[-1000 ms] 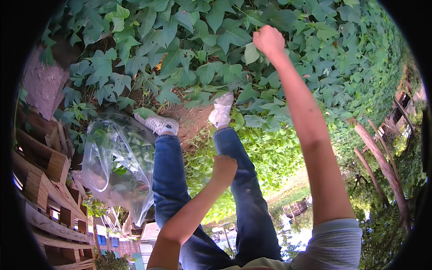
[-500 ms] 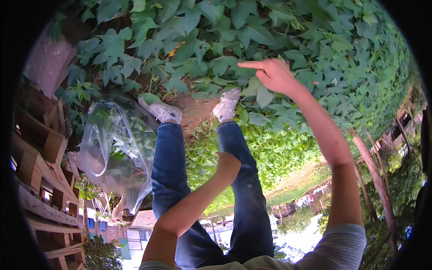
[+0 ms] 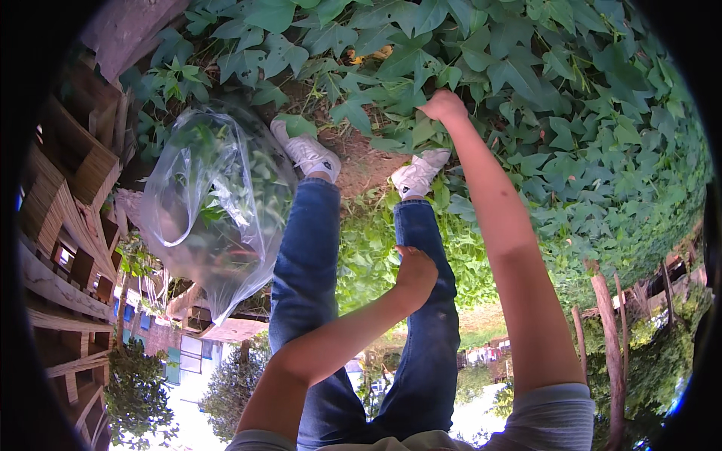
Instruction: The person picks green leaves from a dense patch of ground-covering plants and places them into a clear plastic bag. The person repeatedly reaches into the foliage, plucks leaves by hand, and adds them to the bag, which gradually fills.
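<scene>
My right hand [image 3: 445,107] reaches into a dense bed of lobed green sweet potato leaves [image 3: 519,79]. Its fingers are bent and partly covered by foliage. A paler leaf [image 3: 423,132] hangs just below them and appears to be in their grip. My left hand [image 3: 416,276] is held above my jeans near the knee, fingers curled inward; whatever they may hold is hidden. A big clear plastic bag [image 3: 218,188] stands left of my legs, with green leaves inside and its handle loops showing.
My white shoes [image 3: 415,177] stand on bare brown soil [image 3: 365,161] at the edge of the leaf bed. Stacked wooden pallets [image 3: 79,218] line the left side. Wooden posts [image 3: 611,331] rise at the right, and bright low greenery [image 3: 368,252] grows behind my legs.
My right hand has gone from pointing with its index finger above the leaves to bent fingers in among them. The left hand stays curled near the knee. The whole view has shifted.
</scene>
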Demonstrator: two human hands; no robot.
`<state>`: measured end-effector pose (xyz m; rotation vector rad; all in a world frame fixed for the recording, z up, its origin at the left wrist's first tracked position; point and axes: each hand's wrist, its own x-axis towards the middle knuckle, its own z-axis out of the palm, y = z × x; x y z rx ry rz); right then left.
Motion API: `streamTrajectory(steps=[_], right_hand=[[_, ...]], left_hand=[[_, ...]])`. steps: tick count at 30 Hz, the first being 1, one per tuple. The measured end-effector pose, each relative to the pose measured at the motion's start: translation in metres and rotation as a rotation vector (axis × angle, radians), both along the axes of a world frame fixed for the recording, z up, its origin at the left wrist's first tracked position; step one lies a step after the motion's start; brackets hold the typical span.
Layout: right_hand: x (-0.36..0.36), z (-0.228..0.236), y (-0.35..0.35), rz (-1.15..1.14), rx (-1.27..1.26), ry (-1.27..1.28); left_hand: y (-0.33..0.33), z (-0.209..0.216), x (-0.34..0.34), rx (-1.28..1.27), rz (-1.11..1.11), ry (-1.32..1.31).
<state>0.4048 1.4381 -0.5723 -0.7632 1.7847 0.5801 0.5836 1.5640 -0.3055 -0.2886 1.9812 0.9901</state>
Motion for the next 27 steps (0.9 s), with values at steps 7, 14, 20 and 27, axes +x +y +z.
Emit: streamTrajectory(steps=[7, 14, 20, 27], right_hand=[[0.034, -0.006, 0.046, -0.966, -0.080, -0.228], [0.032, 0.076, 0.090, -1.581, -0.100, -0.458], [0.042, 0.139, 0.127, -1.585, -0.343, -0.571], [0.066, 0.216, 0.124, -1.718, -0.371, -0.446]], left_hand=[[-0.006, -0.003, -0.002, 0.018, 0.041, 0.055], [-0.002, 0.002, -0.003, 0.009, 0.061, 0.027], [-0.071, -0.046, 0.008, -0.102, 0.335, -0.274], [-0.094, -0.064, -0.016, -0.044, 1.135, -0.060]])
